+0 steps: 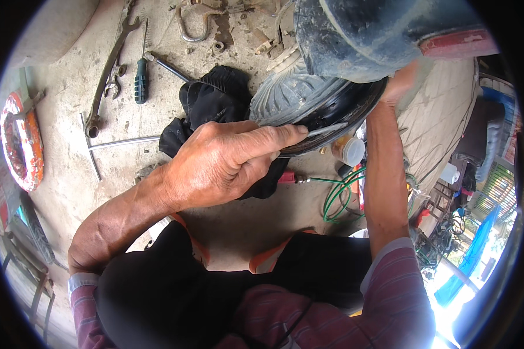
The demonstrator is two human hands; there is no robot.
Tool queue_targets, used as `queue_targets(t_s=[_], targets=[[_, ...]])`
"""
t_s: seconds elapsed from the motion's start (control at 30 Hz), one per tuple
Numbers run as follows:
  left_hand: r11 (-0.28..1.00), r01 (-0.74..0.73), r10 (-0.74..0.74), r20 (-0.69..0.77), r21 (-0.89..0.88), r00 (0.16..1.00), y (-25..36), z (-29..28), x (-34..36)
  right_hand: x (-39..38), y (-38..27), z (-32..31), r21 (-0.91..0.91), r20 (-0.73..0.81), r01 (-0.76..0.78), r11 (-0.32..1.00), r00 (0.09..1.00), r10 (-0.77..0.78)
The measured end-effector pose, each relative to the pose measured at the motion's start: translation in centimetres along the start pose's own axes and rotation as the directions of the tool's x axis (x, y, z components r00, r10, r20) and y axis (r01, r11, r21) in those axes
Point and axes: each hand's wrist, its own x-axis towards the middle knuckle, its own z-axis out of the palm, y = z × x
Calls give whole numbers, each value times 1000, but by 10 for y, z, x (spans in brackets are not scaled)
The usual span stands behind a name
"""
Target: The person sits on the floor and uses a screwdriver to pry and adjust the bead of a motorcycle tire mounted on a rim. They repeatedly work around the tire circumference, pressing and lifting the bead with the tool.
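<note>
Black rim (355, 103), glossy and curved, against the left fingers (286, 137)

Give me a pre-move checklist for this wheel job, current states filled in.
1. Left hand at the black wheel rim: ok, index finger laid along its edge.
2. Right hand placement: cannot tell, mostly hidden at the rim's far side.
3. T-handle wrench away from both hands: ok, on the floor.
4. Green-handled screwdriver out of the way: ok, beside the wrenches.
5. Green hose tidied: not ok, loosely looped near the right forearm.
</note>
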Motion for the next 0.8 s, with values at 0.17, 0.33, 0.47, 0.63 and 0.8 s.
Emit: queue_targets(t_s=[0.17,0.33,0.47,0.63,0.8], targets=[[996,-11,16,-50,87,999,-5,4,-16,-2,-3,5,-403,39,96,910,995,-87],[985,10,45,-315,171,948,-38,12,-29,0,-1,3,-274,-1,1,962,1000,-2],[971,87,-33,-233,223,972,-66,19,-30,1,5,6,-167,-52,-47,985,998,39],[964,36,12,-179,262,984,-63,15,-13,24,17,-3,-55,-131,-215,975,970,207],[973,88,-60,-135,213,989,-20,7,11,32,15,-4,-17,-9,-271,963,963,271]])
